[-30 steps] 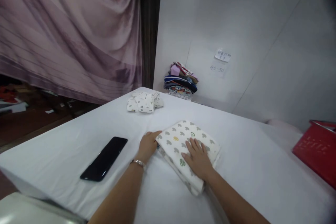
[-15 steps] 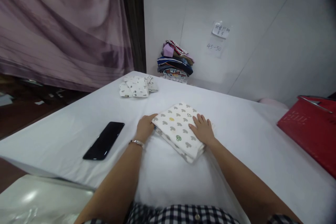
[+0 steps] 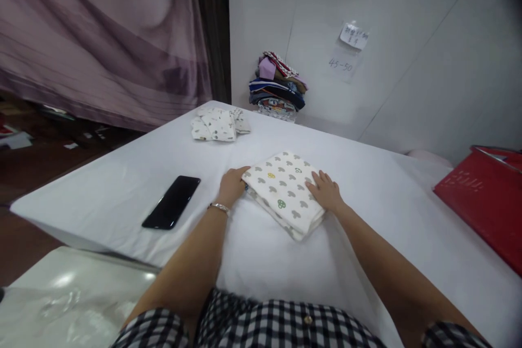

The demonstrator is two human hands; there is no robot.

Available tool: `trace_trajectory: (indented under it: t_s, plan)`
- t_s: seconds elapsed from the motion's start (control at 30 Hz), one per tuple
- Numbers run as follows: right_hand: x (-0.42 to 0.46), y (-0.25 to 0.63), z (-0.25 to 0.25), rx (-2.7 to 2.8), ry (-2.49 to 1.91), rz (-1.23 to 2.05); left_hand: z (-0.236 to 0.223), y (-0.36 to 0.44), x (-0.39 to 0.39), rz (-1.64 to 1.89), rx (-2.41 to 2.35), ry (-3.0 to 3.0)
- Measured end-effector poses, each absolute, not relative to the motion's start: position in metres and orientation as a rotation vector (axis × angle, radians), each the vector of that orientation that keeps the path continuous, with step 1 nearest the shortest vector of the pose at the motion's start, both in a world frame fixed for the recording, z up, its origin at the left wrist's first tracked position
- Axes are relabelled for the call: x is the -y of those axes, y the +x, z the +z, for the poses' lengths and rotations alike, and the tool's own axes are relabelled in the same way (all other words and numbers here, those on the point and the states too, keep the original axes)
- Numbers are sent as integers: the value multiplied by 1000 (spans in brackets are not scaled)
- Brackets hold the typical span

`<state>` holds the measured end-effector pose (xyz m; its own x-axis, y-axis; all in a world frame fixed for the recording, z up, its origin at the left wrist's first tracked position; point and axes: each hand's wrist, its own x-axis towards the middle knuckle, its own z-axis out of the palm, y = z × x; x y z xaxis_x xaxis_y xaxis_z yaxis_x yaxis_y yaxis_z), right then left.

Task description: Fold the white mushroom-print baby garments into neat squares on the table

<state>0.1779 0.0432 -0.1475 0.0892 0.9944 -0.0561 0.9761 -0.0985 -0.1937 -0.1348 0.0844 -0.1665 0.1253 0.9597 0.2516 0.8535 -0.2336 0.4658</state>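
Note:
A folded white cloth, printed with grey mushroom-like shapes and a few yellow and green ones, lies flat on the white-covered table in front of me. At its left corner is my left hand, closed on the edge, its fingertips partly hidden by the fabric. My right hand rests on the cloth's right edge with the fingers stretched out and slightly apart. The folded layers show along the near side.
Left of the cloth lies a black phone. Farther back sits a crumpled white printed cloth. A stack of folded clothes stands by the wall. On the right is a red bag. The white table extends to both sides.
My right hand has shifted from the top of the folded cloth outward to its right edge. My left hand stays at the left corner. The whole view has shifted slightly.

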Motion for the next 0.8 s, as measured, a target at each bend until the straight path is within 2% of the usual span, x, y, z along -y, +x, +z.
trace_trajectory:
  t_s: [0.17,0.27,0.33,0.47,0.8]
  plan:
    - [-11,149,-130,2150,-1928,285,-167,-134,-83,785,-1779,2186]
    - [25,123,-133,2382,-1627,371,-168,-134,-83,789,-1781,2154]
    - [43,111,-141,2505,-1526,284,-168,-133,-83,787,-1783,2141]
    - [54,104,-155,2590,-1481,60,-168,-132,-82,798,-1832,2090]
    - [71,117,-160,2541,-1425,-41,-167,-136,-80,836,-1736,2049]
